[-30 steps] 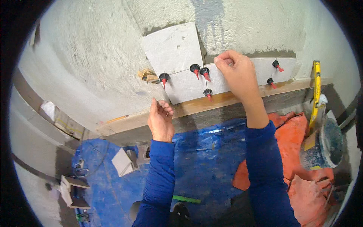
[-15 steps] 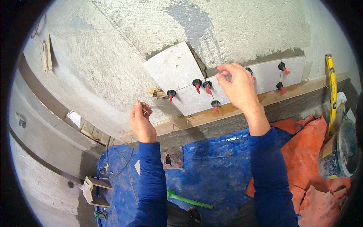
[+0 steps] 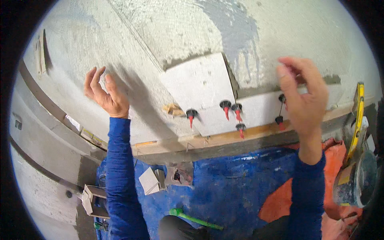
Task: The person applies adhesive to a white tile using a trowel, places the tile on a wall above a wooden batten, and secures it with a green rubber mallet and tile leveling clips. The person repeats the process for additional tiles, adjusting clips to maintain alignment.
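Both hands are raised in front of a rough plastered wall and hold nothing that I can see. My left hand [image 3: 107, 95] is open left of the tiles, its fingers apart and bent. On the right, my right hand [image 3: 305, 94] is open with curved fingers, hiding part of the lower tile row [image 3: 256, 106]. An upper square tile [image 3: 200, 82] sits on that row's left end, with grey mortar [image 3: 231, 76] along its edge. Black tile levelling clips with red handles, such as this levelling clip [image 3: 192, 116], stand along the joints.
A wooden batten [image 3: 224, 136] runs under the tiles. Below lies blue sheeting [image 3: 224, 196] with a green-handled tool [image 3: 196, 220] and tile pieces [image 3: 150, 181]. At right are a yellow spirit level [image 3: 357, 120], a bucket [image 3: 348, 186] and orange sheeting [image 3: 276, 200].
My hands have moved apart: the left went up and left, the right to the right. Left fingers have spread from a closed pose. The view has shifted slightly.
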Demonstrator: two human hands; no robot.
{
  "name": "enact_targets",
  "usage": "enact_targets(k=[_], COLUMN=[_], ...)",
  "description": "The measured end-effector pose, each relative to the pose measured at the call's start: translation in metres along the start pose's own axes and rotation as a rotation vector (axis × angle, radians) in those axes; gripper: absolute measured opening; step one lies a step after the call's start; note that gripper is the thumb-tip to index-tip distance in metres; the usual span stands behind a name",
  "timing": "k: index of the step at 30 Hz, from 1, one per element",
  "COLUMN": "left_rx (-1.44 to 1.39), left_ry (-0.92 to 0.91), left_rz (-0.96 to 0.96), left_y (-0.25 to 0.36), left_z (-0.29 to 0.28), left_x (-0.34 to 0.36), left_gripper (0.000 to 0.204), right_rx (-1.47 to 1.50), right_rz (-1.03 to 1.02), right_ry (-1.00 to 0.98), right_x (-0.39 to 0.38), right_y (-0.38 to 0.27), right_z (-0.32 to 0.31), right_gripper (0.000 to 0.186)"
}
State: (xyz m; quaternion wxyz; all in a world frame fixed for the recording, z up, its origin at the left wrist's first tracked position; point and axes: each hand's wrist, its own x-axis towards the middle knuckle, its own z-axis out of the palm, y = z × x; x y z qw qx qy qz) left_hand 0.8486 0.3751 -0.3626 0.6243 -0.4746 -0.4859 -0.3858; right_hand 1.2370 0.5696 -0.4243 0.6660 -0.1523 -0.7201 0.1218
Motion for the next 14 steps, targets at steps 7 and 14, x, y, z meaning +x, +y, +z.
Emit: enact_targets(k=[7,14], left_rx=[-0.058,0.09], left_ry=[-0.101,-0.156], left_rz=[0.126,0.118], left_y=[-0.046,-0.056], left_z=[0.027,0.019], left_x=[0.008,0.001], left_gripper=[0.053,0.073], right_rx=[-0.167,0.224], right_rz=[-0.603,-0.57], right_ry=[-0.036,-0.07], right_x=[0.138,0.169], right_y=[0.052,0.108], right_z=[-0.005,0.018], right_gripper=[0.01,0.024])
